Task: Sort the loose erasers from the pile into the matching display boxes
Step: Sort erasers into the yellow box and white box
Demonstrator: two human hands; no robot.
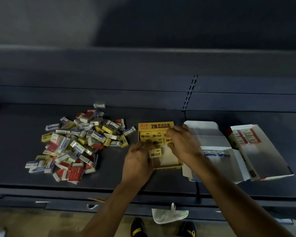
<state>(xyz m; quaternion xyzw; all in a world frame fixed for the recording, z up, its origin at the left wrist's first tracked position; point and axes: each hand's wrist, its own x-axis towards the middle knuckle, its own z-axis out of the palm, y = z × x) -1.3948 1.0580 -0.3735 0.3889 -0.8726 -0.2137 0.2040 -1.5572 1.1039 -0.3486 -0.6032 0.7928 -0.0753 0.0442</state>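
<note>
A pile of loose erasers [79, 144] in yellow, red and blue-white sleeves lies on the dark shelf at the left. The yellow 2B display box [155, 126] stands open in the middle with several yellow erasers lined up in its back rows. My left hand [138, 161] pinches a yellow 2B eraser [155, 152] over the box's front part. My right hand [182, 142] reaches into the box, its fingers curled on a yellow eraser [168, 140] in the second row.
A white open box [212, 134] with two blue-white erasers [217, 153] lies right of the yellow box. Further right is a red-and-white box [256, 151] holding several red erasers. A lone eraser [99, 105] lies behind the pile. The shelf's front edge runs below my wrists.
</note>
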